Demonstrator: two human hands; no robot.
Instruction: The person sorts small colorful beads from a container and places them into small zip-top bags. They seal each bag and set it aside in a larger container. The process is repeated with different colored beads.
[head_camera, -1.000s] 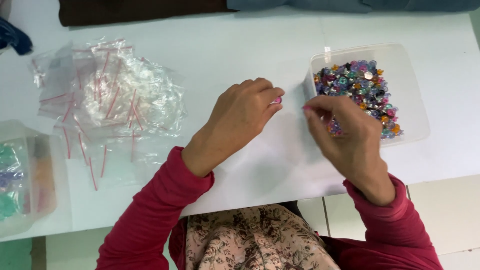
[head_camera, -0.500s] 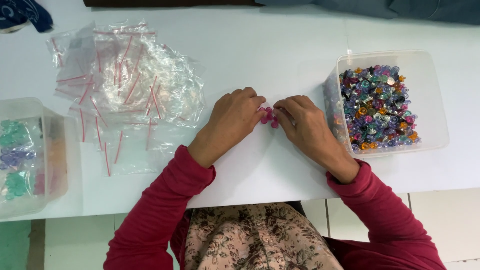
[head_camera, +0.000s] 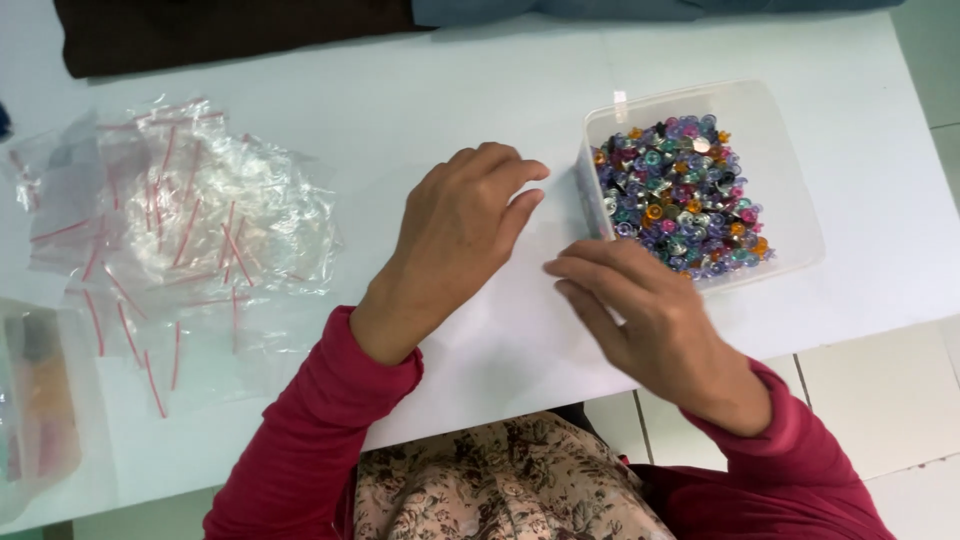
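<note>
My left hand (head_camera: 460, 230) hovers palm down over the white table (head_camera: 480, 90), its fingers curled and pointing at the near left corner of a clear plastic box (head_camera: 790, 150). The box is full of small colourful beads (head_camera: 685, 195). My right hand (head_camera: 650, 320) lies just in front of that box with its fingers stretched out to the left. There is a small gap between the two hands. Both thumbs are hidden, and I see nothing in either hand.
A heap of small clear zip bags with red strips (head_camera: 180, 210) lies on the left of the table. A second clear container (head_camera: 40, 400) with coloured contents sits at the far left edge. Dark cloth (head_camera: 230, 30) lies along the far edge. Tiled floor (head_camera: 880, 400) shows at the lower right.
The hands were pinching a small pink piece together half a second ago. They have drawn apart and the piece is out of sight. The view has shifted left, toward the box.
</note>
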